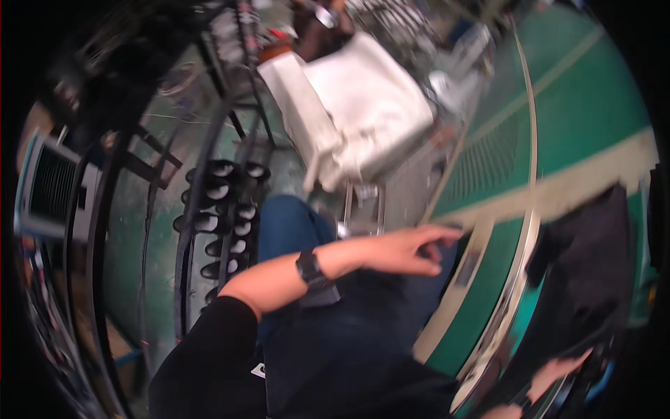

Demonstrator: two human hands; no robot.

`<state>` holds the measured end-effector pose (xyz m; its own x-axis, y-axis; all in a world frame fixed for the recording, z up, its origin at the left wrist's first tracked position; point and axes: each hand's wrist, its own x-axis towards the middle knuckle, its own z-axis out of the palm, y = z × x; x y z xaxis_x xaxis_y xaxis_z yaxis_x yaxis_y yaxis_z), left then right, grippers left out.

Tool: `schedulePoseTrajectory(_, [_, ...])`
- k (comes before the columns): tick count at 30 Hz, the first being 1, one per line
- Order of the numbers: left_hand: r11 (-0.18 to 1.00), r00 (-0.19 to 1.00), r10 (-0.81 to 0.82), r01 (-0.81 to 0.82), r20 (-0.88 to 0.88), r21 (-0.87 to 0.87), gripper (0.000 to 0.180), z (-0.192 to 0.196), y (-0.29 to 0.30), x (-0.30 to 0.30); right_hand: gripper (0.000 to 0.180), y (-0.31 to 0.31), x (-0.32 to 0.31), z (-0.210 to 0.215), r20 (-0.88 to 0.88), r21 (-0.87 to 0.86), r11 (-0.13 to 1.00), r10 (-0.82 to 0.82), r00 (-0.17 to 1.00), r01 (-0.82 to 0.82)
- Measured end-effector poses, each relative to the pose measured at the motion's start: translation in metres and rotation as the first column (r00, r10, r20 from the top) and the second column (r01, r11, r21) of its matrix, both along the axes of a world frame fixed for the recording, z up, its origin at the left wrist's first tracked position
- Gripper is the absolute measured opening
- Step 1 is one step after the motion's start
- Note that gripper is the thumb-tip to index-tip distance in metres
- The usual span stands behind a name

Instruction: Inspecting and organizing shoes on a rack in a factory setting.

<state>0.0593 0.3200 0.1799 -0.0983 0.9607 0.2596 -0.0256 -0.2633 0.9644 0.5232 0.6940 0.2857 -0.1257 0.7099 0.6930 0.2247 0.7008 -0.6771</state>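
My left hand [408, 250] reaches across in front of my lap, a dark watch [310, 269] on its wrist. Its fingers are apart and bent a little, and nothing shows between them. It hangs above my dark clothing, close to the near edge of a green worktable [478, 307] with pale trim. At the lower right my right hand [555, 373] stretches its fingers out, holding nothing that I can see. It lies beside a dark cloth-like thing [586, 269] over the green surface; small dark and blue items near its fingertips are too blurred to name.
On the left stands a black metal rack [105, 265], with rows of dark rounded pieces with pale insides [222, 190] beyond it. A white-covered seat [370, 98] stands ahead, near a small metal frame [364, 202]. A grey boxy device [52, 185] is at the far left.
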Motion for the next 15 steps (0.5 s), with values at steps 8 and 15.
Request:
schedulePoseTrajectory(8, [0.932,0.813,-0.188,0.325,0.551,-0.162,0.104,0.048,-0.026,0.064,0.076,-0.194,-0.269,0.006,-0.869,-0.23,-0.077,0.464,0.169,-0.97])
schedulePoseTrajectory(15, [0.955,-0.24,0.069,0.297,0.968,0.006,0.064,-0.093,-0.083,0.075,0.018,-0.205,-0.359,-0.22,-0.574,-0.807,-0.247,0.113,0.811,-0.537])
